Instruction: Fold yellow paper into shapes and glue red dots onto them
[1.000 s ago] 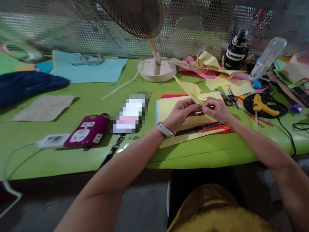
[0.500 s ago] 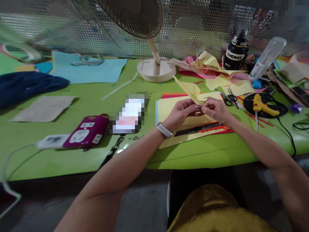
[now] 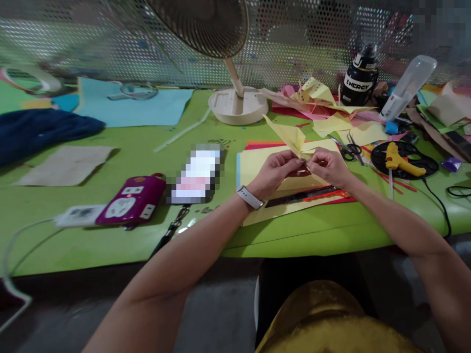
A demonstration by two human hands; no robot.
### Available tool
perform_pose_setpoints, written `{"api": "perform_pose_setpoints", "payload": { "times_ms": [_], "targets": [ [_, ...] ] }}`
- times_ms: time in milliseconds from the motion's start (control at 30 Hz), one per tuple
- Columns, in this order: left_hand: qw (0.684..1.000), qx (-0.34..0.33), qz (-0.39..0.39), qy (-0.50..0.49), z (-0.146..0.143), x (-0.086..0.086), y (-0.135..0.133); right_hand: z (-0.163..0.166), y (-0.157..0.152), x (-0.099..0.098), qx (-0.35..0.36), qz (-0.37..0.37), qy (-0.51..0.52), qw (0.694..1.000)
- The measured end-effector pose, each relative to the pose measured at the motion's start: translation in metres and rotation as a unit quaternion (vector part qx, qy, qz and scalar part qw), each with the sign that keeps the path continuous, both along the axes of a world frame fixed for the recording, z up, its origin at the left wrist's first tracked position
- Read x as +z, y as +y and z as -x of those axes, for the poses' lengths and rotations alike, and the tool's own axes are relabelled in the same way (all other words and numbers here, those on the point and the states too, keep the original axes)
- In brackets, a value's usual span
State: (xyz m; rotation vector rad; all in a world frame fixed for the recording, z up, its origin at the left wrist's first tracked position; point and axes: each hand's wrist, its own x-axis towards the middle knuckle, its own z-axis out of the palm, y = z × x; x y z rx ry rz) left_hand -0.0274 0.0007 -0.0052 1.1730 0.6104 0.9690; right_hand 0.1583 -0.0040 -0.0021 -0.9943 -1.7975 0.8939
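Note:
A folded piece of yellow paper (image 3: 289,135) points up and left from between my fingers. My left hand (image 3: 280,169), with a pale band at the wrist, pinches its lower end. Close beside it, my right hand (image 3: 327,165) is closed on the same paper, the fingertips of both hands nearly touching. The exact fold between the fingertips is too small to make out. Beneath my hands lies a stack of coloured paper sheets (image 3: 253,171), yellow on top with red, orange and blue edges. A dark strip with an orange part (image 3: 301,196) rests on the stack.
Right of my hands are scissors (image 3: 351,151) and a yellow glue gun (image 3: 403,164) on a black holder. A fan (image 3: 239,108), a black bottle (image 3: 358,83) and paper scraps stand behind. On the left are a phone (image 3: 196,176) and a purple power block (image 3: 134,201).
Both hands stay in the same place on the yellow paper; only slight finger movement shows.

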Motion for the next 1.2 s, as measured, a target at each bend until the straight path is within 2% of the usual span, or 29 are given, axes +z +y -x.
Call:
{"api": "perform_pose_setpoints", "payload": {
  "times_ms": [233, 433, 567, 633, 967, 1200],
  "targets": [
    [1.000, 0.020, 0.005, 0.001, 0.000, -0.003, 0.004, 0.001, 0.000, -0.001, -0.018, -0.001, 0.019, 1.000],
    [0.994, 0.093, -0.037, -0.038, -0.006, -0.004, 0.006, 0.000, 0.000, 0.006, -0.135, 0.035, 0.117, 0.983],
    [0.991, 0.110, -0.062, -0.032, -0.007, -0.005, 0.004, 0.003, -0.002, 0.008, -0.065, 0.156, 0.097, 0.981],
    [0.992, 0.108, -0.064, -0.033, -0.007, -0.005, 0.003, 0.005, -0.003, 0.007, -0.035, 0.181, 0.106, 0.977],
    [0.995, 0.075, -0.003, -0.069, -0.009, -0.002, -0.001, 0.005, 0.001, 0.000, -0.009, 0.171, 0.130, 0.977],
    [0.995, 0.091, -0.007, -0.047, -0.010, -0.004, -0.001, 0.005, 0.000, 0.000, 0.008, 0.198, 0.144, 0.970]
  ]
}}
